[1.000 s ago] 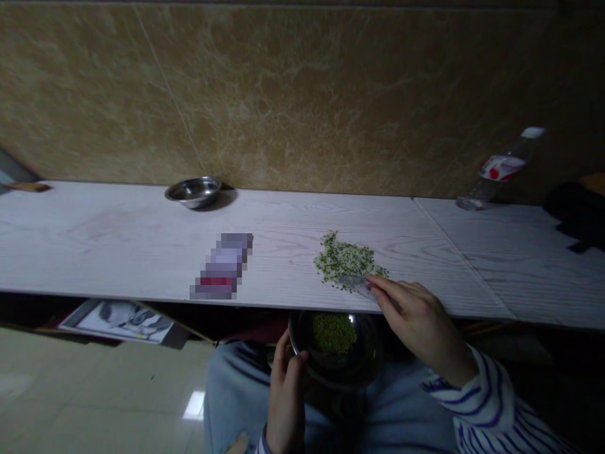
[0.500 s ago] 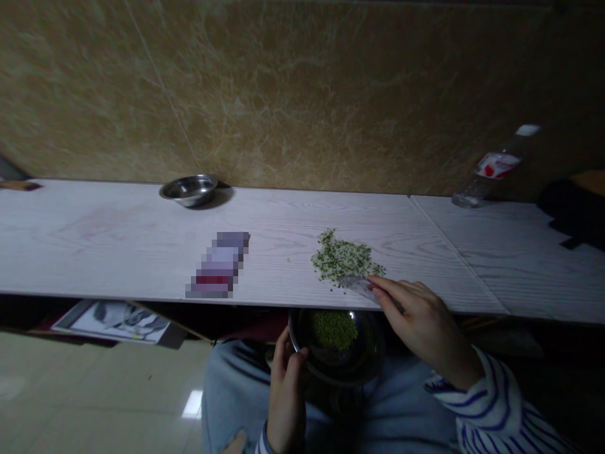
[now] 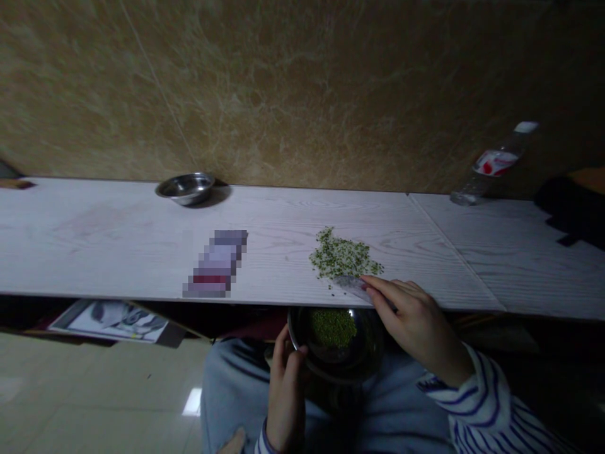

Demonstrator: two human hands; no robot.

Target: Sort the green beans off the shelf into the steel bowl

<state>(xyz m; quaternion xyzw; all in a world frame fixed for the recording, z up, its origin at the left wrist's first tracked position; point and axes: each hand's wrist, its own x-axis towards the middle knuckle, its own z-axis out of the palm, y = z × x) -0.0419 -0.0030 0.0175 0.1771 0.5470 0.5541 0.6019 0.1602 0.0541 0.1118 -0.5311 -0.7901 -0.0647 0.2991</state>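
Observation:
My left hand grips the left rim of a metal bowl, thumb on the rim, just below the table's front edge and above my lap. Small green beans, like mung beans, lie in the bowl. Between thumb and fingers, my right hand pinches a thin, flat, translucent plastic piece, held low against the tabletop. Its edge touches the near side of a spread of green beans. A few loose beans sit between that piece and the table edge.
The white wood-grain table runs along a marbled wall. A small steel bowl stands at the back left, with a blurred-out flat object in front of it. A plastic bottle and a dark item are at the right. An open drawer sits below left.
My right hand has moved slightly left with the plastic piece along the near edge of the beans. My left hand keeps its grip on the bowl. The view has shifted a little.

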